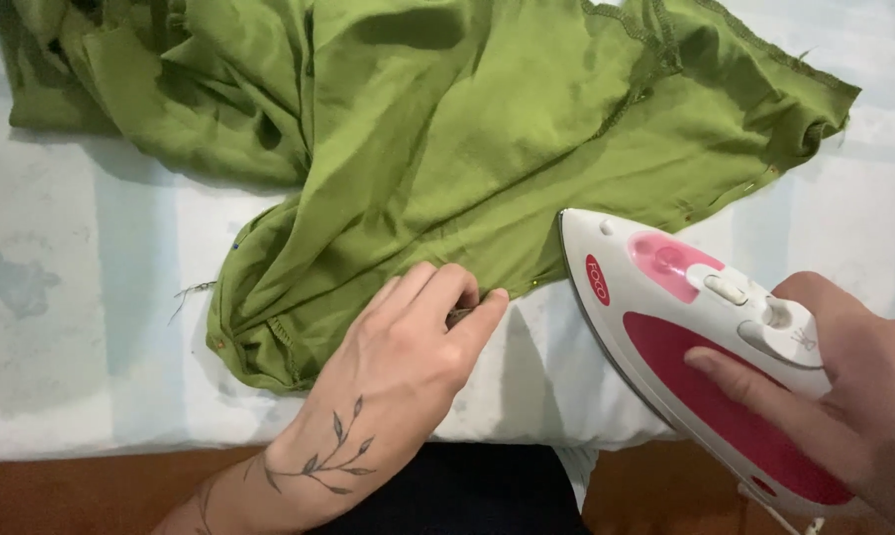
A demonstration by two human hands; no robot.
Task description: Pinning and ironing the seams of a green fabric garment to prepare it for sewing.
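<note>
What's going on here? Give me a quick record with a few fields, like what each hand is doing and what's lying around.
left hand: left hand pinches the lower edge of the green garment
right hand: right hand grips the handle of the white and pink iron
iron: tilted, its tip at the garment's hem
garment: rumpled, spread over the pale padded surface
surface edge: brown wood below

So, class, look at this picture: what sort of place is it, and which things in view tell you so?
Probably a home ironing spot. A pink and white iron is gripped by the right hand, the left hand pinches a crumpled green garment, and both lie on a pale padded cloth surface.
</note>
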